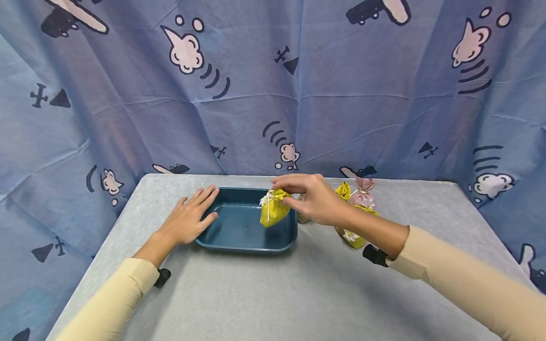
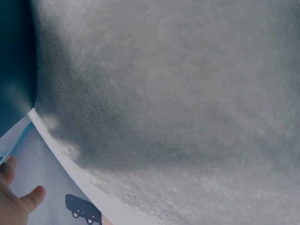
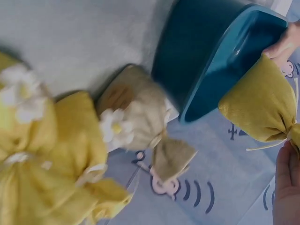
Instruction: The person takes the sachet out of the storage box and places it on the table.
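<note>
My right hand (image 1: 313, 196) pinches the tied neck of a small yellow cloth pouch (image 1: 273, 209) and holds it over the right end of a dark blue tray (image 1: 247, 241). In the right wrist view the yellow pouch (image 3: 262, 105) hangs beside the blue tray (image 3: 211, 61), with my fingers (image 3: 287, 180) at its neck. My left hand (image 1: 189, 218) lies flat on the table, fingers straight, touching the tray's left rim. In the left wrist view only the fingertips (image 2: 18, 199) and the tray edge (image 2: 14, 61) show.
Several more tied pouches stand right of the tray: a beige one (image 3: 143, 117), yellow ones (image 1: 351, 237) (image 3: 42, 154) and a pink one (image 1: 362, 193). The table (image 1: 273, 293) is covered in grey cloth. A blue patterned curtain (image 1: 273, 85) hangs close behind.
</note>
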Demonstrator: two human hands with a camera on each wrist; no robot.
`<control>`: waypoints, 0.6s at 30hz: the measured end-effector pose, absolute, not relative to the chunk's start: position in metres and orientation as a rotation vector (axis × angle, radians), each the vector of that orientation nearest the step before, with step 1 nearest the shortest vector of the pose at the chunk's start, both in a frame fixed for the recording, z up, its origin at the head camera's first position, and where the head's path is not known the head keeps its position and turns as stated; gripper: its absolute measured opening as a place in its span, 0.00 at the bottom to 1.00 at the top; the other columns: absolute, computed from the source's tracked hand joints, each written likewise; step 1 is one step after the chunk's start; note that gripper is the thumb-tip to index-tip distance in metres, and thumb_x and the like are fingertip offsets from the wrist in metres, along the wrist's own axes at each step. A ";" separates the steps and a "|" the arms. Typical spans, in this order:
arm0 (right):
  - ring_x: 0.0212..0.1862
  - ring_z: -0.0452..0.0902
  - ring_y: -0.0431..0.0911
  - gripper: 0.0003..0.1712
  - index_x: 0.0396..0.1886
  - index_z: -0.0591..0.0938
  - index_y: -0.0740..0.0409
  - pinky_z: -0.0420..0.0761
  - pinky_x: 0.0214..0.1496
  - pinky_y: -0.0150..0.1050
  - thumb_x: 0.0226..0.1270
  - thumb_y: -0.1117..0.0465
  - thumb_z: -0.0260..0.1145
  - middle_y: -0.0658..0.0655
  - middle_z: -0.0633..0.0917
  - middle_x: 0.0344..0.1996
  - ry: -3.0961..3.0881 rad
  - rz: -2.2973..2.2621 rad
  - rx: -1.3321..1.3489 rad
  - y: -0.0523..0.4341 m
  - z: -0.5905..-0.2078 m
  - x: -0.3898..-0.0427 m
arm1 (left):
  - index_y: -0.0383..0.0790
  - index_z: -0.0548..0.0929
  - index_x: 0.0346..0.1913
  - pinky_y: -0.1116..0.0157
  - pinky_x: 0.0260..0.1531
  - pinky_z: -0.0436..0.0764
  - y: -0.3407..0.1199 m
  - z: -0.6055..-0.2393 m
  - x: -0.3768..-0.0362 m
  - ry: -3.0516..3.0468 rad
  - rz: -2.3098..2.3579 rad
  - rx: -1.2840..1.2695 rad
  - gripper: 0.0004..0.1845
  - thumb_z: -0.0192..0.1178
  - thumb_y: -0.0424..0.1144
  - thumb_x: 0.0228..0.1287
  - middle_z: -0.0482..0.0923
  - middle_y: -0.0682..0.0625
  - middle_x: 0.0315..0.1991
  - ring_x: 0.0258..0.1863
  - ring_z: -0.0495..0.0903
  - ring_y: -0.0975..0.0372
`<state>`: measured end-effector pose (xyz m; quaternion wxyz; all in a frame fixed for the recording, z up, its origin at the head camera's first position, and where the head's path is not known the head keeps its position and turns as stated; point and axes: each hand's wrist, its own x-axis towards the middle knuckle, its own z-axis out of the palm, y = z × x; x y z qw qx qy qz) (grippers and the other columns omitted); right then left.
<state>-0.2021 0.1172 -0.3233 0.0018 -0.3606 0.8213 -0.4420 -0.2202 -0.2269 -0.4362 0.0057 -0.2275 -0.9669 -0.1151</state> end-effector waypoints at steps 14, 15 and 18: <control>0.54 0.83 0.52 0.18 0.49 0.86 0.64 0.80 0.57 0.43 0.59 0.77 0.70 0.61 0.85 0.54 2.722 -1.277 -1.109 0.175 -0.320 -0.194 | 0.46 0.52 0.80 0.34 0.66 0.54 -0.228 -0.437 -0.220 -3.020 -0.361 -0.713 0.36 0.48 0.53 0.77 0.47 0.49 0.80 0.77 0.51 0.45; 0.55 0.83 0.52 0.18 0.49 0.86 0.64 0.80 0.57 0.42 0.59 0.77 0.70 0.62 0.85 0.54 2.717 -1.279 -1.106 0.178 -0.320 -0.193 | 0.46 0.52 0.80 0.34 0.66 0.54 -0.227 -0.437 -0.220 -3.020 -0.363 -0.713 0.36 0.48 0.53 0.77 0.47 0.49 0.80 0.77 0.51 0.46; 0.55 0.83 0.53 0.18 0.49 0.86 0.65 0.81 0.52 0.37 0.58 0.79 0.69 0.63 0.85 0.53 2.702 -1.285 -1.117 0.185 -0.323 -0.192 | 0.46 0.52 0.80 0.34 0.66 0.55 -0.227 -0.437 -0.221 -3.017 -0.357 -0.712 0.36 0.48 0.52 0.77 0.47 0.49 0.80 0.77 0.52 0.45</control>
